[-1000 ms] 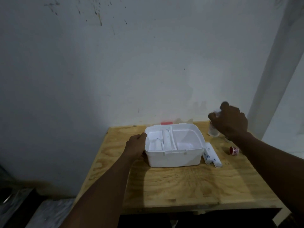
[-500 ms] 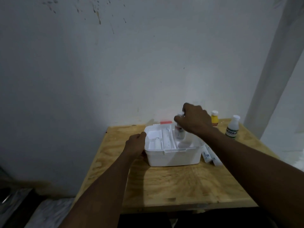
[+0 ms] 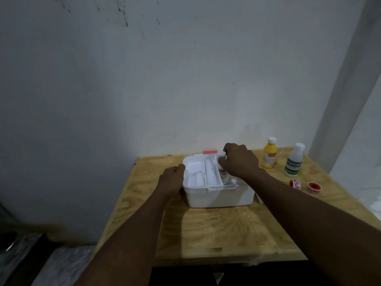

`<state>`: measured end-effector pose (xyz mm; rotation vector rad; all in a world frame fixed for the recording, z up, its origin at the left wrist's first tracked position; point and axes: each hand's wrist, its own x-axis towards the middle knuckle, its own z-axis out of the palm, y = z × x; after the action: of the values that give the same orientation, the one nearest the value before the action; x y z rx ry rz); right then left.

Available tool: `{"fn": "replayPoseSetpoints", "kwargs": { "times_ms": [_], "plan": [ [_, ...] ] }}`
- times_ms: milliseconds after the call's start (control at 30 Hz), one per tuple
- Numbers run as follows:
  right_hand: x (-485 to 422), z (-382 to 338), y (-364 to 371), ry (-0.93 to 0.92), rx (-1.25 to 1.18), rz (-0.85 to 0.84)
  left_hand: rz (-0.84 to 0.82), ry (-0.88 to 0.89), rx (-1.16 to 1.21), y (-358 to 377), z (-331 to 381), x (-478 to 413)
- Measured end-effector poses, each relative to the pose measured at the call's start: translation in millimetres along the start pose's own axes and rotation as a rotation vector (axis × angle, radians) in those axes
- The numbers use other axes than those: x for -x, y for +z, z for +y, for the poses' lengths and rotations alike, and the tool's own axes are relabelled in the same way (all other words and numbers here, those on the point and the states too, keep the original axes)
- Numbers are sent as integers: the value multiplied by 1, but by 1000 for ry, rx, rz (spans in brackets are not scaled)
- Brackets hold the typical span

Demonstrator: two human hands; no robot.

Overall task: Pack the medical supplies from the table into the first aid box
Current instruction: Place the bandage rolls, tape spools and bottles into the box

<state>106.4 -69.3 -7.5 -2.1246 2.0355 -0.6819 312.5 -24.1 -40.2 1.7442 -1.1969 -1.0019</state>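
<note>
The right hand (image 3: 240, 159) clamps a small clear bottle (image 3: 224, 175) upright inside the first aid box (image 3: 218, 200), gripped at its left rim by the left hand (image 3: 172, 178); light, rigid, probably slick, the bottle looks best held round its body.

The right hand (image 3: 240, 162) covers most of the small bottle (image 3: 222, 154) in the first aid box (image 3: 216, 197); only its white cap and a strip of label show. The right forearm hides the box's right end. Print on the yellow bottle (image 3: 269, 154) and white bottle (image 3: 293, 164) near the table's (image 3: 216, 234) far right corner is too small to read. Both forearms run off the bottom edge.
</note>
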Motion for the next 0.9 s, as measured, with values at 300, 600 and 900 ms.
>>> {"fn": "replayPoseSetpoints", "kwargs": {
  "times_ms": [300, 600, 900],
  "plan": [
    [7, 5, -11, 11, -7, -32, -8, 13, -58, -4, 2, -4],
    [4, 58, -92, 58, -94, 261, 455, 680, -299, 20, 79, 12],
    [41, 172, -98, 207, -43, 284, 4, 920, -379, 165, 114, 74]
  ]
}}
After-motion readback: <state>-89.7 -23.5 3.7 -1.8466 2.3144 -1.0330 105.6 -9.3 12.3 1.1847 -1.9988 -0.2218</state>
